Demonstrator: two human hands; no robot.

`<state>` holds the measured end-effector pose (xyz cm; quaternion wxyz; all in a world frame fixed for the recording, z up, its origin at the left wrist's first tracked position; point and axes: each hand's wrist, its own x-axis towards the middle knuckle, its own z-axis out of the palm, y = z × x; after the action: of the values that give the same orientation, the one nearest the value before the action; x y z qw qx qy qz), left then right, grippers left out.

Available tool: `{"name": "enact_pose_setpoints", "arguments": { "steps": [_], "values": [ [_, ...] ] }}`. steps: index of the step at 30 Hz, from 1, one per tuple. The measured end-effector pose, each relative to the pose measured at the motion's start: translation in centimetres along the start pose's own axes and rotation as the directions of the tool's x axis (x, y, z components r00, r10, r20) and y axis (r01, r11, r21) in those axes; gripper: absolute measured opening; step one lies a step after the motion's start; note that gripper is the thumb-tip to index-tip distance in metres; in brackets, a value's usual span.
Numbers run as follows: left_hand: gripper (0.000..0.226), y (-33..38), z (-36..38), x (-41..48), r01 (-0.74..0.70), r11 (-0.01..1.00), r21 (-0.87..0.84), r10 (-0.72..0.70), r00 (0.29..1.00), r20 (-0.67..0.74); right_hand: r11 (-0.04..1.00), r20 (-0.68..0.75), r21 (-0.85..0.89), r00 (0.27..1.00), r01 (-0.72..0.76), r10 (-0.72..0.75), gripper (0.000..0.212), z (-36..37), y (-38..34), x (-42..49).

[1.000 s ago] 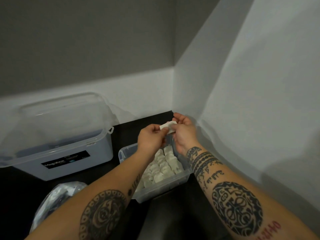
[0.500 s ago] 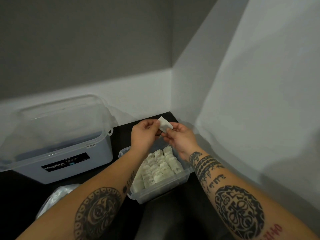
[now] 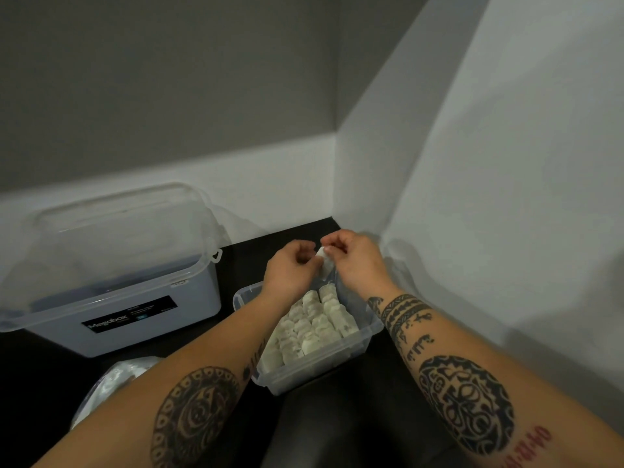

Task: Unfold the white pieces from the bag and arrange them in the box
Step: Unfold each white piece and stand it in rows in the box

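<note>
Head view: two tattooed forearms reach forward over a small clear plastic box [image 3: 314,373], and the hands meet just above its far end. The left hand [image 3: 290,266] and the right hand [image 3: 356,261] both have curled fingers, and between their fingertips they pinch one small white folded piece [image 3: 325,263], held in the air over the box and touching only the fingers. Inside the box, rows of white pieces [image 3: 314,327] lie packed side by side, covering most of its floor. The box stands on a black tabletop [image 3: 250,253] in a corner of grey-and-white walls. To its left, apart from it, stands a large pale blue-grey plastic storage tub [image 3: 189,298] with a clear lid on top; a black label [image 3: 130,317] on its front reads "Megabox" in white, and the smaller lines beside that are too blurred to read. At the lower left, beside the left forearm, lies a crumpled clear plastic bag [image 3: 113,380] with whitish contents. The left forearm bears a round dark tattoo; the right bears wrist bands, a line of script I cannot read, a round dark tattoo and red digits near the elbow, cut off by the frame edge.
</note>
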<state>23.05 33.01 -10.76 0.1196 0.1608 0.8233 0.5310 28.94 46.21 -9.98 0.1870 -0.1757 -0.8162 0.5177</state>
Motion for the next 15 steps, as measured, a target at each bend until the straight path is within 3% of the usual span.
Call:
{"name": "enact_pose_setpoints", "arguments": {
  "steps": [2, 5, 8, 10, 15],
  "values": [
    [0.011, 0.1, 0.1, 0.0, -0.016, 1.0, -0.005, 0.016, 1.0, -0.017, 0.999, 0.007, 0.043, 1.0, 0.002, -0.003, 0.02, 0.2, 0.1, -0.1],
    [0.003, 0.0, 0.2, 0.1, 0.02, 0.984, -0.178, -0.029, 0.998, -0.05, 0.99, -0.053, 0.14, 0.998, -0.021, 0.028, 0.031, 0.2, -0.1, -0.4],
    [0.005, 0.0, 0.3, 0.1, 0.06, 0.951, -0.304, -0.073, 0.997, -0.03, 0.992, -0.096, 0.126, 0.995, -0.008, 0.02, 0.018, -0.1, -0.1, -0.6],
    [0.008, 0.0, 0.3, 0.0, 0.058, 0.945, -0.322, -0.062, 0.998, -0.004, 0.995, -0.082, 0.096, 0.997, 0.0, 0.008, 0.005, -0.3, -0.1, -0.7],
    [0.024, 0.0, 0.2, -0.4, -0.098, 0.971, -0.216, 0.095, 0.995, -0.023, 0.999, -0.02, -0.054, 1.0, 0.007, -0.009, 0.009, -0.9, 0.1, -0.9]
  ]
}}
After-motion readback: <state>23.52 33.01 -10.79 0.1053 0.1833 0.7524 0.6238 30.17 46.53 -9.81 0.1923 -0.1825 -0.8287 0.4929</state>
